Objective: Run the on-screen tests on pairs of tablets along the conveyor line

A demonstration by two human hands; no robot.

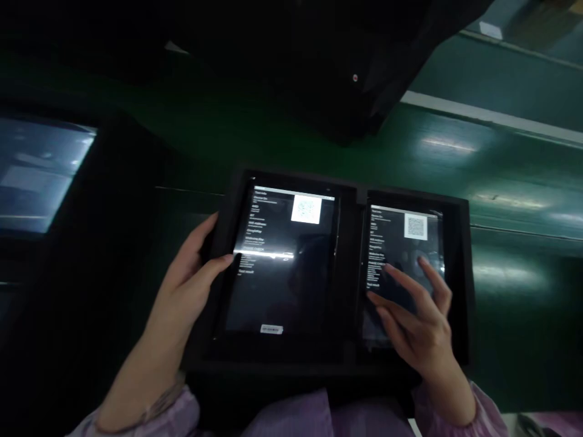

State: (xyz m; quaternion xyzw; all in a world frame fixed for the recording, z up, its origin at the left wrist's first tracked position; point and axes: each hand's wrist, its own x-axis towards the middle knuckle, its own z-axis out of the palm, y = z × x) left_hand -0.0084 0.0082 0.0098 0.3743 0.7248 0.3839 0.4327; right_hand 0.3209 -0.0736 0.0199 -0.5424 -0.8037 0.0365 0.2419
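Observation:
Two tablets lie side by side in a black tray (pixel 348 358) with a divider between them. The left tablet (pixel 282 297) and the right tablet (pixel 371 331) both show white text and a QR code on a dark screen. A small barcode label (pixel 272 329) sits low on the left one. My left hand (pixel 191 267) grips the tray's left side, its thumb at the left tablet's edge. Over the right tablet, my right hand (pixel 416 321) has its fingers spread, fingertips at or just above the screen; contact is hard to tell.
Beneath the tray is a green work surface (pixel 519 285) with glare from lamps. At the left stands a lit, reflective screen (pixel 40 176) in a dark frame. Black sheeting or a dark cover (pixel 319 67) hangs across the top. A pale strip (pixel 496 118) runs along the upper right.

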